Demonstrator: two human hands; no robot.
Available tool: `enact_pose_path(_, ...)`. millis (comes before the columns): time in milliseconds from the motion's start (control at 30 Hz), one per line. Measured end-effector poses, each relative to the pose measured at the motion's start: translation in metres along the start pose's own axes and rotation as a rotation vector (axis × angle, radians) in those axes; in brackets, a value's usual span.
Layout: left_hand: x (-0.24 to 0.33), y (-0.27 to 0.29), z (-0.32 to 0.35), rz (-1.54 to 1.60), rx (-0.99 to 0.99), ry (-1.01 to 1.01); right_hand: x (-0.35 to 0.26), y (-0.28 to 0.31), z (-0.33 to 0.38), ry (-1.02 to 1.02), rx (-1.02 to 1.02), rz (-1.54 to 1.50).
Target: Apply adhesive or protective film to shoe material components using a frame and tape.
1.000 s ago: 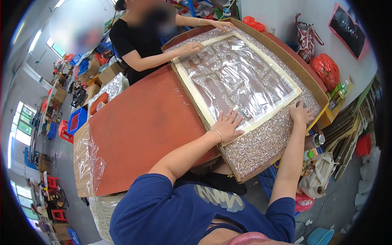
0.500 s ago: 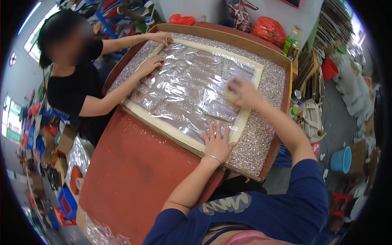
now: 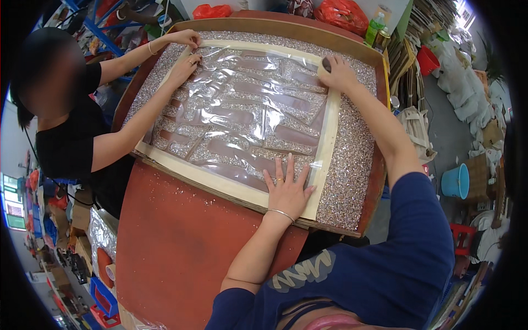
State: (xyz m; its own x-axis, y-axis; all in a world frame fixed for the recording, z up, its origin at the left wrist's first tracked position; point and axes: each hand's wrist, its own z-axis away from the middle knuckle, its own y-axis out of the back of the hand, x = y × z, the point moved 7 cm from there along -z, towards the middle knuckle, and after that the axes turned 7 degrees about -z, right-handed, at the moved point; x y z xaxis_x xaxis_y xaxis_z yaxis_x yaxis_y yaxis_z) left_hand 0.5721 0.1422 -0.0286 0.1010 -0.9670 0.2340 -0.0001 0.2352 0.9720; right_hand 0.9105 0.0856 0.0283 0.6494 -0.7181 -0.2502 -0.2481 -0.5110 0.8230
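Observation:
A clear plastic sheet [image 3: 220, 118], shiny and wrinkled, covers a panel with long cut-out shapes and glittering bits around them. Cream tape [image 3: 328, 137] borders the panel. My left hand [image 3: 287, 192] lies flat with spread fingers on the sheet's near right corner. At the far right corner, my right hand [image 3: 342, 76] is wrapped round a roll of cream tape [image 3: 322, 73] with a dark core. Small sparkling stones [image 3: 352, 159] fill the wooden tray [image 3: 242, 25] around the panel. Across on the left, a co-worker's two hands [image 3: 185, 67] press at the far left corner.
A red-brown tabletop [image 3: 187, 253] with scattered stones extends at the near left. Behind the tray are red plastic bags [image 3: 342, 16] and a green bottle [image 3: 375, 26]. On the floor to the right stand a blue bucket [image 3: 455, 181] and a red stool [image 3: 463, 237].
My right hand has moved away with the tape roll, from over the sheet's right side to its far right corner. My left hand stays flat on the near corner. The view has shifted slightly.

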Motion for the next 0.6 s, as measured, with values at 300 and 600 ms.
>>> enact_pose_path(300,-0.010,0.000,0.006,-0.038,-0.047,0.032,-0.108,-0.004,0.046,0.340,-0.273,-0.390)
enact_pose_path(600,-0.010,-0.001,0.002,-0.028,-0.029,0.028,-0.164,-0.046,0.055,0.573,-0.212,-0.364)
